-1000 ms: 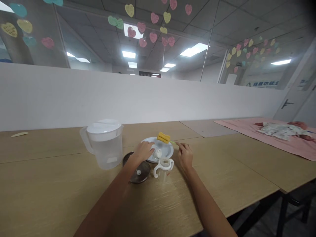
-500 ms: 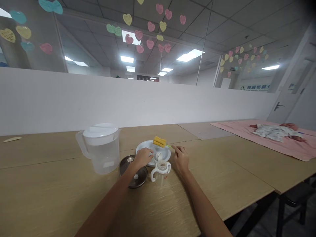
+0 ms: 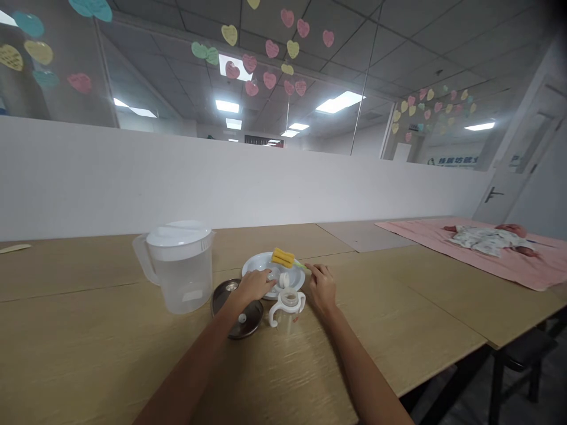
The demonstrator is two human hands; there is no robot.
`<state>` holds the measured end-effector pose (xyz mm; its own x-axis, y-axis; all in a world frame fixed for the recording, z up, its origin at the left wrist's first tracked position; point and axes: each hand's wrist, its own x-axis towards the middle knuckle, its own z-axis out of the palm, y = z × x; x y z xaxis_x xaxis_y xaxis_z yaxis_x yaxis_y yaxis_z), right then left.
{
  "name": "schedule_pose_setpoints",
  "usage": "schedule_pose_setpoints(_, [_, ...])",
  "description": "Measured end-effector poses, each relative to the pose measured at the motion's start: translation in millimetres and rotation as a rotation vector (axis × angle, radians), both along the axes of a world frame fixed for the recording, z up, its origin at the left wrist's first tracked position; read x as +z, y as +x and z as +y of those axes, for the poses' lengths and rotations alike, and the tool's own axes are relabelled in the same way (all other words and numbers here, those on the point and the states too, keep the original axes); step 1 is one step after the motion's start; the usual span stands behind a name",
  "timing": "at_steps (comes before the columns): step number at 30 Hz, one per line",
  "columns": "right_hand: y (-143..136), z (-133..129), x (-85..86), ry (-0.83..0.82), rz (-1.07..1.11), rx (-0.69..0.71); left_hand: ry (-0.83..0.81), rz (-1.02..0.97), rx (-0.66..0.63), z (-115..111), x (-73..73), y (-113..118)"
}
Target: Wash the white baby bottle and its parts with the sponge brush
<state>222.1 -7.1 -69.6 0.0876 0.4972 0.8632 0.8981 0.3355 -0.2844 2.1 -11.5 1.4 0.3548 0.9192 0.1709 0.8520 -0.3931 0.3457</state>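
My right hand [image 3: 322, 286] is closed on the green handle of a bottle brush [image 3: 283, 257]. Its yellow sponge head is over the far side of a white plate [image 3: 251, 264]. My left hand [image 3: 256, 285] reaches over the plate's near left, fingers closed at a small clear plastic cap [image 3: 274, 275], whose outline is hard to make out. Beside it on the plate is a white ring-shaped piece [image 3: 284, 280]. Just in front of the plate stands an uncapped baby bottle [image 3: 290, 299] with two white handles. Below my left wrist is a dark metal dish [image 3: 245, 326] with small white pieces in it, partly hidden by my forearm.
A clear plastic pitcher [image 3: 186, 277] with a white lid stands left on the wooden table [image 3: 110, 348]. At the far right, a baby doll [image 3: 481, 239] in patterned clothes lies on a pink cloth [image 3: 420, 233]. A white wall runs behind, and a dark stool [image 3: 522, 354] stands below right.
The brush head has dipped slightly toward the plate, and its handle slants more. Both hands stay nearly in place; the view has shifted a little.
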Motion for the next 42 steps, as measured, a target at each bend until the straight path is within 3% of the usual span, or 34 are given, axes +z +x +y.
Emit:
schedule_pose_setpoints(7, [-1,0,-0.2,0.044,0.039,-0.005,0.002,-0.126,0.127,7,-4.5,4])
schedule_pose_setpoints(12, [0,0,-0.4,0.042,0.039,-0.002,0.026,-0.299,0.117,11,-4.1,4])
schedule_pose_setpoints(16, [0,0,0.3,0.052,0.053,0.011,0.051,-0.504,0.105,12,4.4,4])
schedule_pose_setpoints(21, [-2,-2,1.2,0.053,0.049,0.075,-0.037,-0.753,0.034,9,20.8,5])
schedule_pose_setpoints(26, [-5,-3,1.6,0.061,0.021,0.137,0.054,-0.973,0.009,8,37.5,-7])
schedule_pose_setpoints(31, [-9,-4,4.2,0.176,0.131,0.128,0.041,-0.954,-0.074,3,51.7,-17])
schedule_pose_setpoints(36, [-15,-13,9.8,0.265,-0.021,0.268,-0.107,-1.005,-0.192,-11,60.1,-10])
schedule_pose_setpoints(39, [-15,-17,12.9,0.311,-0.084,0.291,-0.144,-0.851,-0.231,-19,59.5,-4])
schedule_pose_setpoints(42, [-13,-17,14.1,0.32,-0.148,0.303,-0.17,-0.557,-0.195,-25,58.0,-2])
